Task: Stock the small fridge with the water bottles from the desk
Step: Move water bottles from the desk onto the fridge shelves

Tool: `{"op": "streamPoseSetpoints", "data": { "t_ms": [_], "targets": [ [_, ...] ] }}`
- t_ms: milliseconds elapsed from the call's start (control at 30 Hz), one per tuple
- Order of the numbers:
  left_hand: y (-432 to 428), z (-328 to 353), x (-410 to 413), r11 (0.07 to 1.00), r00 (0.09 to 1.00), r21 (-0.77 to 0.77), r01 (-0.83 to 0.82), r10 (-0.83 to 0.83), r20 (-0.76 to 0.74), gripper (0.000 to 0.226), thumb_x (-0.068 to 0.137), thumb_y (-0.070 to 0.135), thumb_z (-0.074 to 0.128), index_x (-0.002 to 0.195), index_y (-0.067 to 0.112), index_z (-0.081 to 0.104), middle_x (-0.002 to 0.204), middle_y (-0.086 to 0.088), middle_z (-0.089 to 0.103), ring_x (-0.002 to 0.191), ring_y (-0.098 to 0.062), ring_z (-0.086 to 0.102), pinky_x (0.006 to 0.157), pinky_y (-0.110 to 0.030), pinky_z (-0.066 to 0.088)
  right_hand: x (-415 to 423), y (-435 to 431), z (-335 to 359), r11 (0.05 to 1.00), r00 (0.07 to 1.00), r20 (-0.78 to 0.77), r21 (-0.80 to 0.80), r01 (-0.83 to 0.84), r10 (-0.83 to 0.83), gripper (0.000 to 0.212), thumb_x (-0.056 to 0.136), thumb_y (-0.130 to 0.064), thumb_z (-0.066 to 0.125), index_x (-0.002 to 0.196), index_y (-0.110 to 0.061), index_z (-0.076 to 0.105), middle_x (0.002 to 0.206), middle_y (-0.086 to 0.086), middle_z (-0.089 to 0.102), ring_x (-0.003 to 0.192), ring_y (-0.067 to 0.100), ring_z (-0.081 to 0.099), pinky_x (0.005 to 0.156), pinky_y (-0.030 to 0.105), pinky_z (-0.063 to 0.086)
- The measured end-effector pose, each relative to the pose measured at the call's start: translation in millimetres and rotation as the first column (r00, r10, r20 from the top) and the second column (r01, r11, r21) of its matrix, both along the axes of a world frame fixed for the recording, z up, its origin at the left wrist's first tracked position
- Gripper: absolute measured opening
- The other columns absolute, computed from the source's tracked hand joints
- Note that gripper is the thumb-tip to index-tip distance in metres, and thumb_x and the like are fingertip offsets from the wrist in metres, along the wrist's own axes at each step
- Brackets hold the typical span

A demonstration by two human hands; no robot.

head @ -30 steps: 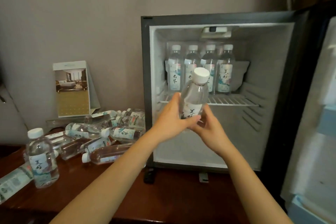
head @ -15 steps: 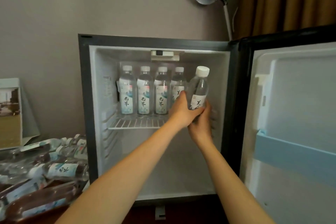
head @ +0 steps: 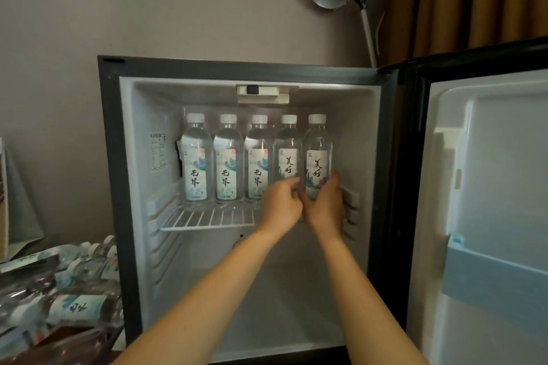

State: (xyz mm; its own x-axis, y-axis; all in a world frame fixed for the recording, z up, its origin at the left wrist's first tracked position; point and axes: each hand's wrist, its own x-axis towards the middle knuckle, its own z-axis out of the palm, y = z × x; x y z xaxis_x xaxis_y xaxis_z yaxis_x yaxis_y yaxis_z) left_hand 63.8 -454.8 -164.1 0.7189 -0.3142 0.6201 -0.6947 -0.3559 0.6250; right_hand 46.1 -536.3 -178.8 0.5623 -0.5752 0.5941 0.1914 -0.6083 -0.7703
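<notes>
Forearms (head: 207, 290) outstretched, left hand (head: 280, 207) and right hand (head: 324, 210) clasping upright bottle (head: 318, 157)

Clear glossy plastic bottles (head: 227, 160) on a white wire shelf (head: 207, 218).

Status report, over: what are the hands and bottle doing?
Left grip, right grip: both holding fifth bottle. Bottle upright, right of four shelved bottles, base hidden. Nothing in the way.
</notes>
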Motion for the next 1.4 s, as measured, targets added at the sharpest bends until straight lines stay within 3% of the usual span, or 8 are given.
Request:
{"op": "streamPoseSetpoints", "data": {
  "t_ms": [200,433,767,933,1033,1167,1267,1400],
  "targets": [
    [2,-6,8,0.995,0.996,0.032,0.091,-0.09,-0.028,0.043,0.087,-0.009,0.038,0.124,0.004,0.057,0.131,-0.013,0.056,0.123,-0.025,0.049,0.101,-0.025,0.036,8,3,0,0.983,0.979,-0.079,-0.022,0.184,-0.185,0.053,0.089,-0.028,0.056,0.133,-0.015,0.029,0.123,0.015,0.055,0.104,0.036,0.059,0.072,0.039,0.047],
    [1,-2,18,0.987,0.984,0.048,0.154,-0.15,-0.092,0.049,0.084,-0.013,0.038,0.129,0.001,0.052,0.137,-0.015,0.049,0.128,-0.026,0.044,0.109,-0.038,0.035,7,8,-11,0.95,0.949,-0.111,-0.138,0.28,-0.296,0.07,0.093,-0.027,0.051,0.148,-0.023,0.009,0.128,0.02,0.04,0.103,0.038,0.054,0.076,0.037,0.042],
    [-7,2,12,0.969,0.974,0.134,0.207,-0.191,-0.124,0.053,0.088,-0.01,0.035,0.139,0.003,0.037,0.153,-0.016,0.018,0.143,-0.021,0.012,0.104,-0.014,0.008,6,-3,0,0.914,0.908,-0.199,-0.255,0.315,-0.369,0.059,0.098,-0.03,0.03,0.148,-0.032,-0.002,0.115,0.017,0.06,0.098,0.033,0.06,0.072,0.036,0.044],
    [-10,3,14,0.972,0.969,0.123,0.2,-0.178,-0.17,0.053,0.088,-0.011,0.034,0.138,0.006,0.04,0.146,-0.014,0.037,0.135,-0.025,0.032,0.078,-0.001,0.018,11,-6,-2,0.908,0.901,-0.221,-0.285,0.307,-0.373,0.065,0.097,-0.028,0.036,0.147,-0.033,-0.005,0.108,0.014,0.064,0.094,0.031,0.062,0.063,0.032,0.038],
    [-11,6,16,0.967,0.969,0.152,0.204,-0.178,-0.168,0.054,0.088,-0.011,0.035,0.139,0.006,0.039,0.15,-0.013,0.03,0.139,-0.023,0.025,0.091,-0.006,0.017,13,-7,-2,0.911,0.906,-0.211,-0.278,0.304,-0.367,0.065,0.097,-0.028,0.036,0.147,-0.034,-0.004,0.111,0.013,0.063,0.095,0.031,0.062,0.063,0.032,0.036],
    [-5,9,15,0.962,0.96,0.156,0.226,-0.192,-0.205,0.056,0.086,-0.013,0.034,0.139,0.005,0.038,0.15,-0.013,0.029,0.14,-0.024,0.025,0.116,-0.031,0.019,7,-6,-4,0.921,0.917,-0.197,-0.255,0.294,-0.347,0.063,0.098,-0.028,0.033,0.147,-0.036,-0.005,0.115,0.013,0.062,0.098,0.03,0.061,0.067,0.032,0.035],
    [6,10,9,0.968,0.949,0.045,0.247,-0.233,-0.213,0.051,0.085,-0.018,0.033,0.131,0.0,0.048,0.135,-0.013,0.05,0.128,-0.025,0.045,0.109,-0.031,0.033,-1,5,-5,0.903,0.927,-0.12,-0.302,0.306,-0.354,0.069,0.095,-0.02,0.041,0.149,-0.031,0.0,0.1,0.014,0.066,0.089,0.032,0.063,0.063,0.032,0.037],
    [38,9,-5,0.977,0.968,-0.11,0.182,-0.198,-0.155,0.039,0.09,-0.013,0.035,0.122,-0.002,0.056,0.116,-0.012,0.063,0.104,-0.017,0.059,0.089,-0.015,0.044,-15,37,-6,0.936,0.974,0.083,-0.271,0.225,-0.211,0.071,0.087,-0.012,0.052,0.148,-0.025,0.018,0.083,0.016,0.068,0.074,0.035,0.065,0.055,0.03,0.035]
  ]
}}
